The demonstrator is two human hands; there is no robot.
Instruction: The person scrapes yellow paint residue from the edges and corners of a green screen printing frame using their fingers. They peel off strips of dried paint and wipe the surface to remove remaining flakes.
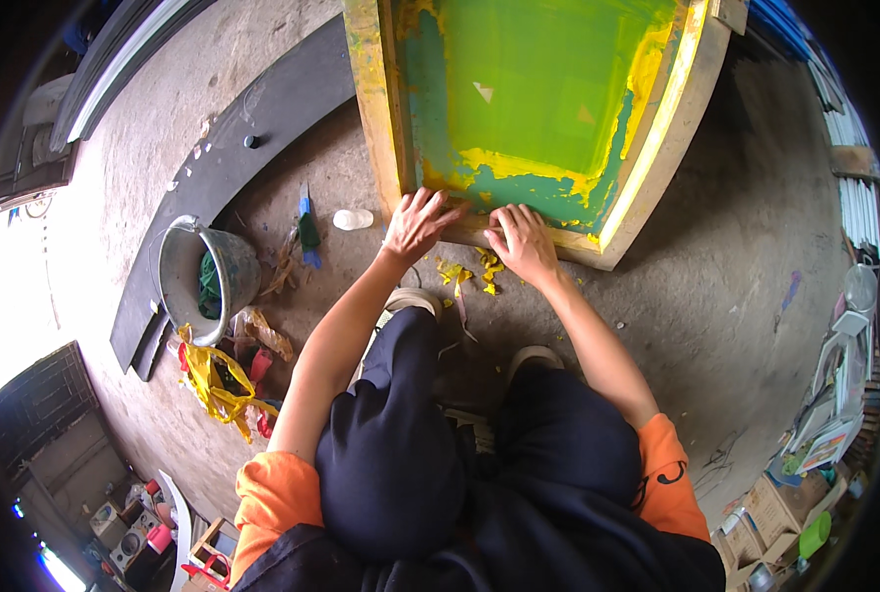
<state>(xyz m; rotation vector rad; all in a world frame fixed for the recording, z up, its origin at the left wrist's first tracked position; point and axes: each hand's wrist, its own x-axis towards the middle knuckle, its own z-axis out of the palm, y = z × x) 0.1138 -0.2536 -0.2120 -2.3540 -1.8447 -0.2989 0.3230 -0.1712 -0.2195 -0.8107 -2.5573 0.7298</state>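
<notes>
Reaching toward twelve o'clock, forearms converging, left hand and right hand bent over the near edge of a rectangular wooden frame at one o'clock, grip indeterminable, green mesh yellow-crusted, round bucket at nine.

The screen is green with yellow smears and teal borders, its frame tan, the sleeves orange.

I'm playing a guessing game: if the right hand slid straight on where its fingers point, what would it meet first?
Probably the teal border of the printing screen; the right hand may be touching it, though depth is unclear.
</notes>
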